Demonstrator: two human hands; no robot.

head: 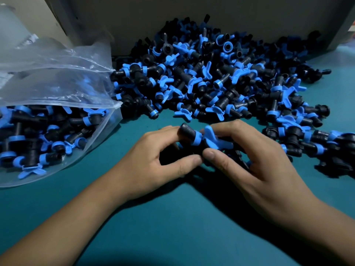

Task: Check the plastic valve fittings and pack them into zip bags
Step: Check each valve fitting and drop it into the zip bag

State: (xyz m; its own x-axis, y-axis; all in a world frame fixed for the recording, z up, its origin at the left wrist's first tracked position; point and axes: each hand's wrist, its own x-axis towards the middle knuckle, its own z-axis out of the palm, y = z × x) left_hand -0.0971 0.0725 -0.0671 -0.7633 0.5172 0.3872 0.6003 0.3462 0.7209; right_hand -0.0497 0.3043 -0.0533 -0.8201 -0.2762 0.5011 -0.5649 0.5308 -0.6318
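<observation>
A black valve fitting with a blue butterfly handle (199, 138) is held between both hands just above the teal table. My left hand (153, 162) pinches its black end with thumb and fingers. My right hand (249, 162) grips the handle side, and more dark fittings sit under its curled fingers. A large heap of loose black and blue fittings (211, 73) lies beyond the hands. An open clear zip bag (63, 87), partly filled with fittings, lies at the left with its mouth facing the heap.
The teal table top (172, 227) stretches toward me. A grey wall panel (172, 16) stands behind the heap. More fittings (317, 143) trail along the right side. Pale plastic containers (9, 22) stand at the far left.
</observation>
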